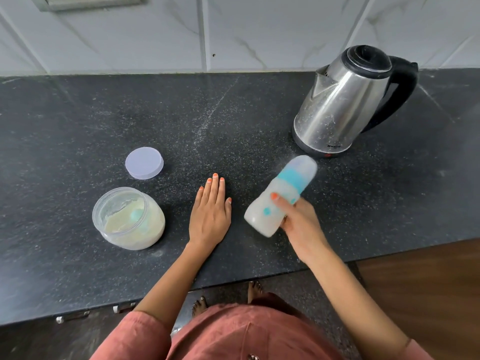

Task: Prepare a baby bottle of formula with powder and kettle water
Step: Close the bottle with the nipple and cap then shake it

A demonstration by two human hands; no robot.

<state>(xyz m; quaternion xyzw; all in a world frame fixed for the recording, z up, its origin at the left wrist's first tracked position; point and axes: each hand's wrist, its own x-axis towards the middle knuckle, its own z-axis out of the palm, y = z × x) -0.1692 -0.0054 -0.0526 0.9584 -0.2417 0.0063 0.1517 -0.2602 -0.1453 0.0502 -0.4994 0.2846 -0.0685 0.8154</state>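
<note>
So the right hand (298, 216) is holding the baby bottle (281, 196) up off the desk (78, 113), tilted with the capped end pointing toward the kettle (345, 100), and the fingers (279, 200) are wrapping around the lower body of it. The bottle is looking blurry and milky white inside, so I'm guessing it's getting shaken to mix the formula. The left hand (210, 211) is lying flat on the desk between the bottle and the powder jar (128, 218), fingers spread out, gripping nothing. Biggest worry for me: the grip is sitting low on a smooth bottle, so a hard shake could be sending it flying out of the hand, maybe into the kettle just beyond it. Also, if the teal collar (292, 181) isn't screwed down tight, warm liquid is going to be spraying out. And the powder jar is sitting open with its lid (144, 162) lying apart behind it and the scoop (137, 215) still inside, so splashes or a stray elbow could be spoiling or tipping the powder.
</note>
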